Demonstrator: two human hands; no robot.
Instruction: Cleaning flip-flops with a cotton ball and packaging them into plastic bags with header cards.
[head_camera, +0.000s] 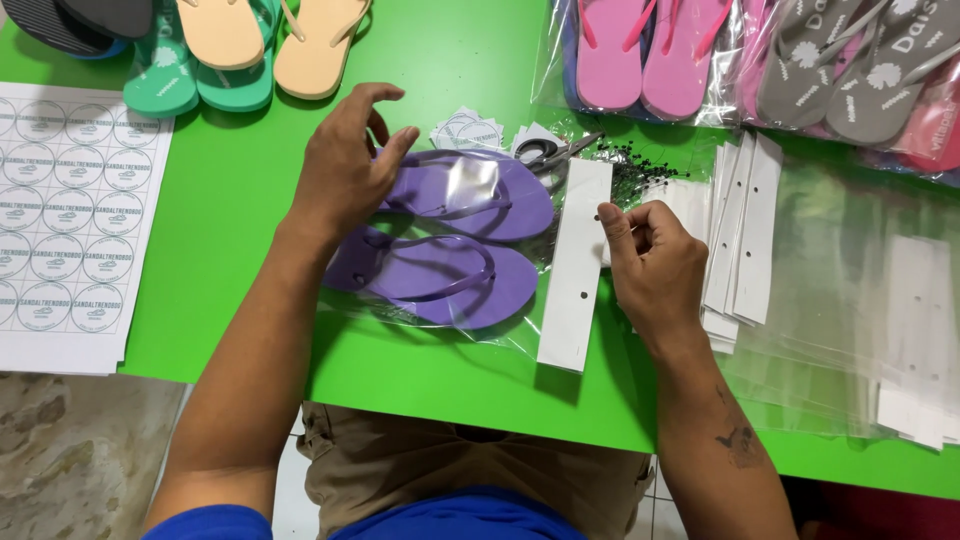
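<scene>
A pair of purple flip-flops (450, 240) lies inside a clear plastic bag (500, 335) on the green table (240, 200). The bag ends in a white header strip (577, 265) with small holes. My left hand (345, 170) rests on the heel end of the flip-flops, fingers spread and curled over them. My right hand (652, 262) pinches the right edge of the white strip near its top, fingers closed on it.
A sheet of round stickers (70, 220) lies at the left. Green and peach flip-flops (230, 50) sit at the top left, bagged pink and grey pairs (760, 60) at the top right. Scissors (545, 152), small black fasteners (630, 165) and stacked empty bags (850, 300) lie to the right.
</scene>
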